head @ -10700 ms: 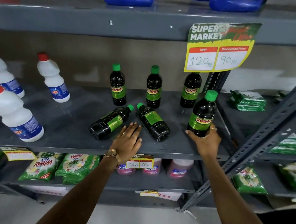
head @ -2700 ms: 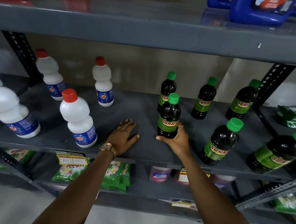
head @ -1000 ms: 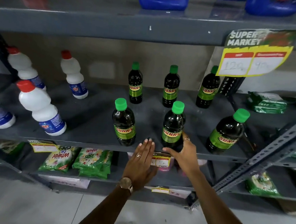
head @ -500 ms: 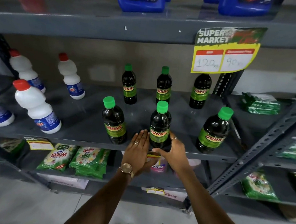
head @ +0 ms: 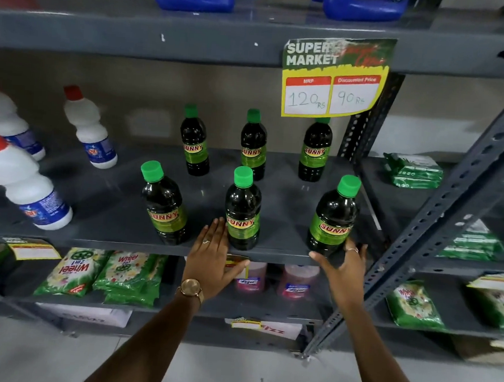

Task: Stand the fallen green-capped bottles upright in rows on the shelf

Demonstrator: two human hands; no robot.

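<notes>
1. Six green-capped bottles [head: 242,209] stand upright on the shelf [head: 100,210], two rows.
2. Right hand [head: 344,264]: fingers spread, touching the front-right bottle [head: 333,219] base.
3. Left hand [head: 212,256]: flat, open, beside the centre bottle.

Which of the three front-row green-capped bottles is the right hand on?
The rightmost front-row bottle, nearest the shelf upright: the right hand cups its base. The middle bottle has only the left hand flat beside it; the left bottle stands untouched.

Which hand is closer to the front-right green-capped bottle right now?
Right. The right hand is at the base of the front-right bottle, fingers against its lower side. The left hand lies open at the shelf edge beside the front-middle bottle.
</notes>
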